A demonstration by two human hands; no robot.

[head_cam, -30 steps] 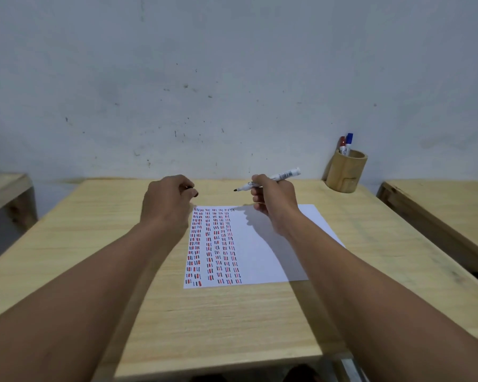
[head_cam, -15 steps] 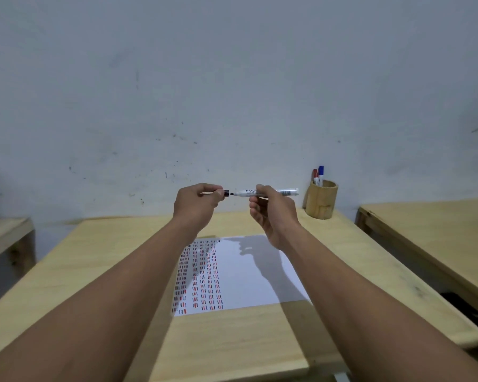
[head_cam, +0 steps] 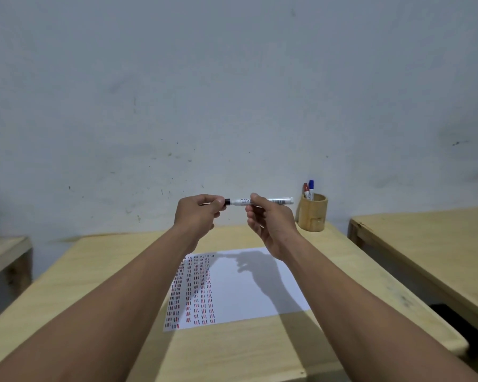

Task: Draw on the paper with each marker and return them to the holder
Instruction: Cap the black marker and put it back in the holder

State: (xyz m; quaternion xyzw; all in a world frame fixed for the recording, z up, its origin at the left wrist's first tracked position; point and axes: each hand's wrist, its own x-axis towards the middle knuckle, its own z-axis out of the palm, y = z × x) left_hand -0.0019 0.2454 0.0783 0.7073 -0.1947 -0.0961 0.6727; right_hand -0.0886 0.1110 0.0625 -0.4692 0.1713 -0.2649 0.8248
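I hold a white-barrelled black marker (head_cam: 271,201) level in the air above the paper. My right hand (head_cam: 268,221) pinches its barrel. My left hand (head_cam: 198,213) grips the black cap (head_cam: 227,202), which sits on the marker's left end. The white paper (head_cam: 249,288) lies on the wooden desk (head_cam: 94,271) below, with columns of short red and black strokes on its left part. A bamboo holder (head_cam: 313,213) stands at the desk's far right corner with a red marker (head_cam: 305,188) and a blue marker (head_cam: 311,186) upright in it.
A second wooden desk (head_cam: 431,244) stands to the right across a narrow gap. A lower wooden bench (head_cam: 3,252) is at the left. A grey wall (head_cam: 232,92) runs right behind the desk.
Both hands rose from the paper and came together. The left hand brought the cap onto the marker's tip. My head tilted up, so the desk sits lower in view.
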